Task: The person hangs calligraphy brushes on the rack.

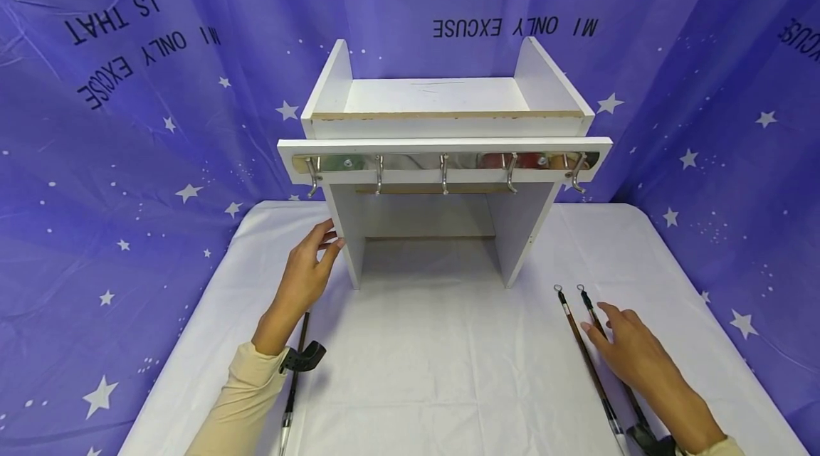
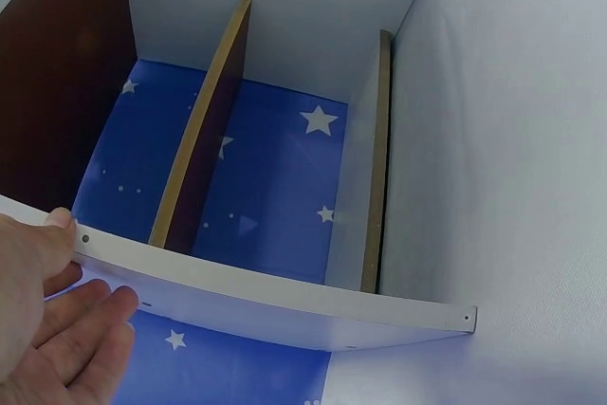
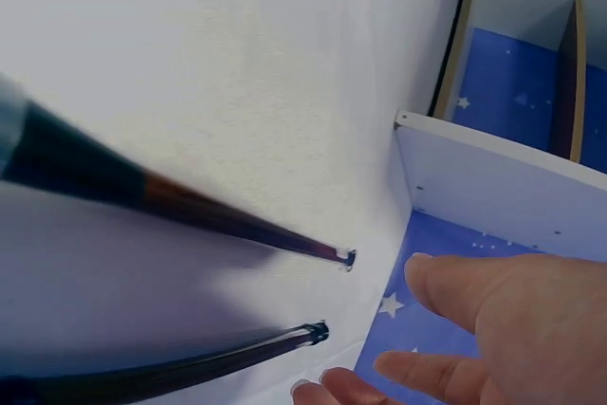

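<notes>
A white shelf unit [image 1: 445, 127] with a row of metal hooks along its front stands at the centre back. My left hand [image 1: 301, 274] touches the front edge of its left side panel [image 2: 275, 284], thumb on the edge and loosely bent fingers by the outer face. On the right, two thin dark rods with small rings at their tips, one brown [image 1: 584, 353] and one darker [image 3: 190, 370], lie side by side. My right hand [image 1: 640, 363] is over the darker rod, fingers relaxed and nothing held; in the right wrist view that hand [image 3: 512, 329] is beside the rod tips.
Another dark rod [image 1: 295, 388] lies at the left, partly hidden by my left wrist and its black strap. A white cloth [image 1: 448, 370] covers the table. Purple cloth [image 1: 160, 122] printed with stars and lettering hangs behind and at both sides.
</notes>
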### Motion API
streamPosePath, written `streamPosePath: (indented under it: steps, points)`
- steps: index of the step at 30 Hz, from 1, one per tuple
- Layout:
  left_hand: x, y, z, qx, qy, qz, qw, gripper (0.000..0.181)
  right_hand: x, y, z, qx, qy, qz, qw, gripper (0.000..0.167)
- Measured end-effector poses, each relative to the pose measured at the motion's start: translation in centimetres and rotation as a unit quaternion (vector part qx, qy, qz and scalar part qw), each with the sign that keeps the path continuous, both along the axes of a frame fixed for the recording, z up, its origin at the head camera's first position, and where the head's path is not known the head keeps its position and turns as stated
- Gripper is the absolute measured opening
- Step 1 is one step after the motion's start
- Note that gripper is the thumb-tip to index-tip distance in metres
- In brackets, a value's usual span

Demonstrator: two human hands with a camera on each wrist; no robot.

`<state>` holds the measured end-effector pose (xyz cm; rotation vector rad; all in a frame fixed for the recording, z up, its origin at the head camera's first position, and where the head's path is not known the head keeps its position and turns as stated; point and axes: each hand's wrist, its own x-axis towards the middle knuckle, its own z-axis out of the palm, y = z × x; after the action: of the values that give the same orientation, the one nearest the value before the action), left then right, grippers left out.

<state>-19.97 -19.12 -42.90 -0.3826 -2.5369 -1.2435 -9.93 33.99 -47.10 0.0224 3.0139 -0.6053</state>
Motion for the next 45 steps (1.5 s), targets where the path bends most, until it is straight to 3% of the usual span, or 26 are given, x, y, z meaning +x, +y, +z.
streamPosePath:
  steps: [13,30,45]
  points:
    - [0.0,0.0,-0.1,0.003,0.006,-0.002,1.0000,0.041,0.7,1.2,-1.1,0.004,-0.010,-0.011,0.9999,0.061]
    - [0.0,-0.1,-0.1,-0.001,0.002,-0.005,1.0000,0.042,1.6,2.2,-2.5,0.012,-0.065,-0.016,0.9977,0.061]
    - [0.0,-0.1,-0.1,0.000,0.009,-0.006,0.9999,0.041,1.7,2.3,-3.1,0.006,-0.060,-0.006,0.9982,0.057]
